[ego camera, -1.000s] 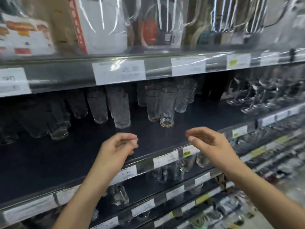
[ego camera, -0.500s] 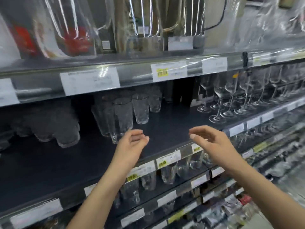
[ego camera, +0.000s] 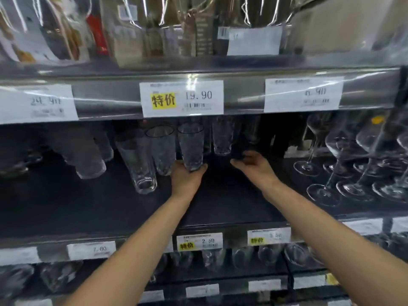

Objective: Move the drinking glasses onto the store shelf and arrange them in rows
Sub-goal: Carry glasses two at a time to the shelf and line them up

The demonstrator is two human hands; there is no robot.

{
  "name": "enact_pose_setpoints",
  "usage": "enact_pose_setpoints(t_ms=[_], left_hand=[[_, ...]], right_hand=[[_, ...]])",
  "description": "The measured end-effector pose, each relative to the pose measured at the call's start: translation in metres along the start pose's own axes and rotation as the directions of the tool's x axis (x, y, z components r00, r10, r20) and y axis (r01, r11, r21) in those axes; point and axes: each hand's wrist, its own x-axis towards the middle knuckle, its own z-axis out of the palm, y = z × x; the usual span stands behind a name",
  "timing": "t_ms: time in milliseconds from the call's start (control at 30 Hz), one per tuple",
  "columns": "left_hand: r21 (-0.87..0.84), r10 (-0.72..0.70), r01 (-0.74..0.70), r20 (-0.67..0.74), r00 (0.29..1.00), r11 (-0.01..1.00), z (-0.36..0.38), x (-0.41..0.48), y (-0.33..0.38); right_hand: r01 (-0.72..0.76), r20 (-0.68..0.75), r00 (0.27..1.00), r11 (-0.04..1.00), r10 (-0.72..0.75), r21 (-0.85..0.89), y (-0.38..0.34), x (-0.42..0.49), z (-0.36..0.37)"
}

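Several tall clear drinking glasses stand in a cluster on the dark middle shelf. My left hand grips the base of one textured tall glass, which stands upright in the cluster. To its left stand another glass and a nearer one; a further glass stands behind. My right hand reaches deep into the shelf to the right of the held glass, fingers curled towards a dim, blurred glass shape. Whether it holds that is unclear.
Stemmed wine glasses crowd the shelf's right end. Short tumblers stand at the left. The upper shelf edge with price tags hangs low over the glasses. A lower shelf holds more small glasses.
Both hands have moved forward from the shelf's front edge deep into the shelf. My left hand, empty before, now grips a tall glass at its base. The view has shifted closer.
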Motion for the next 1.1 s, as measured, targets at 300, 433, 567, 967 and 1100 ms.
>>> enact_pose_setpoints(t_ms=[300,433,567,967,1100], left_hand=[[0.11,0.095,-0.078,-0.154,0.983,0.991,0.032,0.031,-0.013],[0.126,0.13,-0.105,-0.213,0.968,0.986,0.036,0.04,-0.013],[0.085,0.107,-0.089,-0.234,0.966,0.992,0.038,0.046,-0.009],[0.076,0.1,-0.087,-0.203,0.974,0.993,0.035,0.041,-0.008],[0.105,0.1,-0.084,-0.159,0.982,0.991,0.028,0.027,-0.009]], right_hand=[[0.099,0.003,0.995,0.995,-0.099,0.013,0.011,0.08,0.038],[0.14,-0.061,0.988,0.989,-0.143,-0.047,0.012,0.101,0.046],[0.155,-0.062,0.985,0.986,-0.158,-0.063,0.014,0.112,0.053],[0.16,-0.044,0.985,0.982,-0.165,-0.104,0.018,0.103,0.042],[0.111,0.049,0.993,0.994,-0.112,0.014,0.017,0.083,0.03]])
